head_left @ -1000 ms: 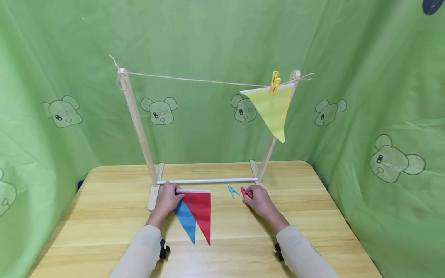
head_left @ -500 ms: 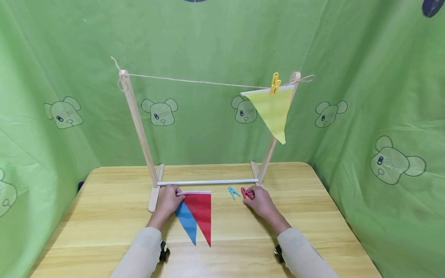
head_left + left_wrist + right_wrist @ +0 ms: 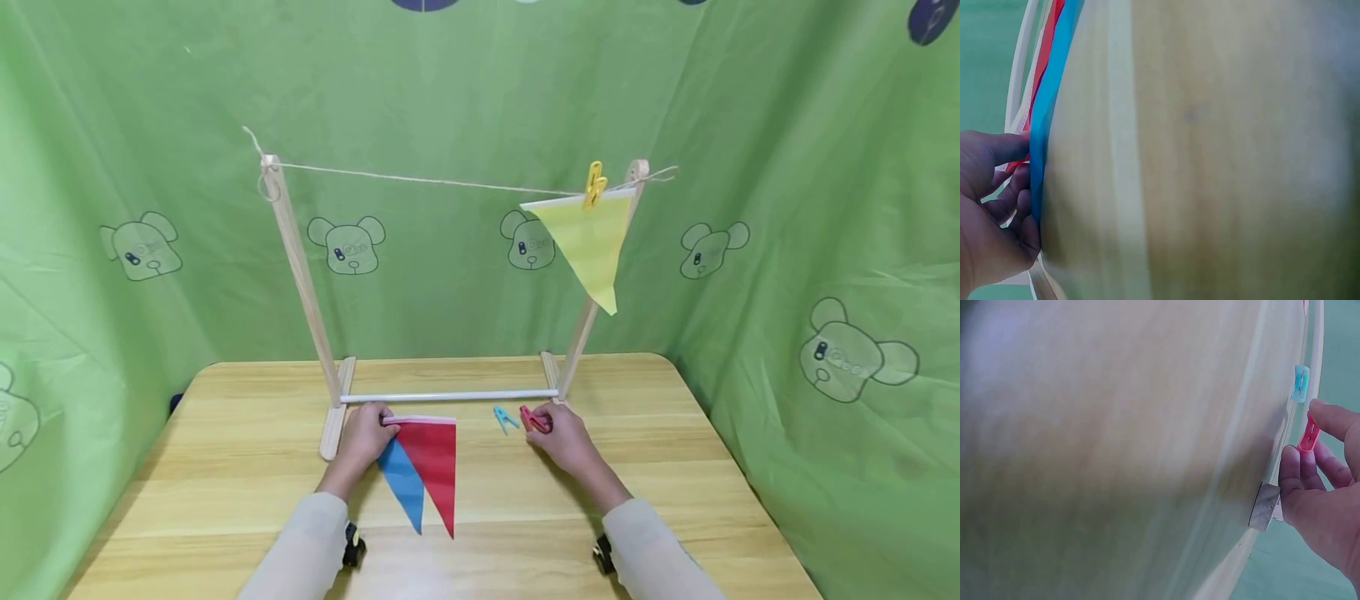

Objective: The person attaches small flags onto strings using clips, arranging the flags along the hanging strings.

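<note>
My left hand [image 3: 364, 435] pinches the top left corner of a red pennant [image 3: 435, 458] with a white top edge. Beneath it, partly covered, a blue pennant [image 3: 405, 483] shows; in the left wrist view its blue edge [image 3: 1044, 125] runs right beside the fingers. My right hand [image 3: 562, 435] pinches a red clothespin [image 3: 531, 418] between thumb and fingers, also seen in the right wrist view as a red clip [image 3: 1309, 435]. Just left of it a light blue clothespin [image 3: 506, 419] lies on the table.
A wooden frame with a left post [image 3: 300, 275] and a right post [image 3: 581, 342] stands at the back. Between the post tops runs a string [image 3: 420, 178]. A yellow clothespin [image 3: 593, 187] holds a yellow pennant [image 3: 588, 242] there. A white rod [image 3: 450, 396] joins the feet.
The scene has shifted slightly down in the head view. Both hands keep their grips in nearly the same places; the red clothespin has turned a little in the right hand.
</note>
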The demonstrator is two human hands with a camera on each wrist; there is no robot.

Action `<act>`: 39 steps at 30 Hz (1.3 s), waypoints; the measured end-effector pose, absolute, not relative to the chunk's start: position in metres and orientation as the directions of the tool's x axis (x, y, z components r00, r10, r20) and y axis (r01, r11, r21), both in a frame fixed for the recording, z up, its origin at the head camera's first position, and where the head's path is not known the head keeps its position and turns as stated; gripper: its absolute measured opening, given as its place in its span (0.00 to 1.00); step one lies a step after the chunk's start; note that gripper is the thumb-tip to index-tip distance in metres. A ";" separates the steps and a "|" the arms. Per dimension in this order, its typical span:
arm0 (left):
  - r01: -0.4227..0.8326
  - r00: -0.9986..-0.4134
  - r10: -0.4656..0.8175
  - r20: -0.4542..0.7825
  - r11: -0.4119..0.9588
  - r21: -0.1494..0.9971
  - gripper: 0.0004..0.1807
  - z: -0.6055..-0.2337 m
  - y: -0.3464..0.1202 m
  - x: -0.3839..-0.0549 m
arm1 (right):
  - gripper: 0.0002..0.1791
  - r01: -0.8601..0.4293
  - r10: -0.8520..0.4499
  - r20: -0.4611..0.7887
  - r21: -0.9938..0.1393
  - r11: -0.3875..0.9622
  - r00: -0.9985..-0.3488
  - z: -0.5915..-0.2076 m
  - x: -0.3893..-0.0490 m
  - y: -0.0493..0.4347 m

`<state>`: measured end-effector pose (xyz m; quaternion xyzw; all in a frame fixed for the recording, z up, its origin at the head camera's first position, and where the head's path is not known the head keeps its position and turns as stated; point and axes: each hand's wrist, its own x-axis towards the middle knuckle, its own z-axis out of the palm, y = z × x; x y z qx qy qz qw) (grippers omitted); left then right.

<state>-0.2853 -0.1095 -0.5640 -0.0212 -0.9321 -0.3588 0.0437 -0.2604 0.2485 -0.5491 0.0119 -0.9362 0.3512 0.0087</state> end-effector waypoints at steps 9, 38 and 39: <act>0.066 -0.996 0.000 0.092 0.701 0.710 0.07 -0.565 -0.114 -0.287 | 0.18 -0.036 -0.023 0.028 -0.673 0.739 -0.999 -0.548 -0.261 0.249; 0.079 -0.997 0.040 0.069 0.560 0.825 0.05 -0.557 -0.114 -0.282 | 0.21 -0.067 -0.013 0.073 -0.822 0.565 -0.997 -0.544 -0.250 0.259; 0.077 -0.997 0.039 0.066 0.558 0.826 0.05 -0.557 -0.114 -0.282 | 0.20 -0.068 -0.013 0.074 -0.827 0.558 -0.997 -0.544 -0.250 0.259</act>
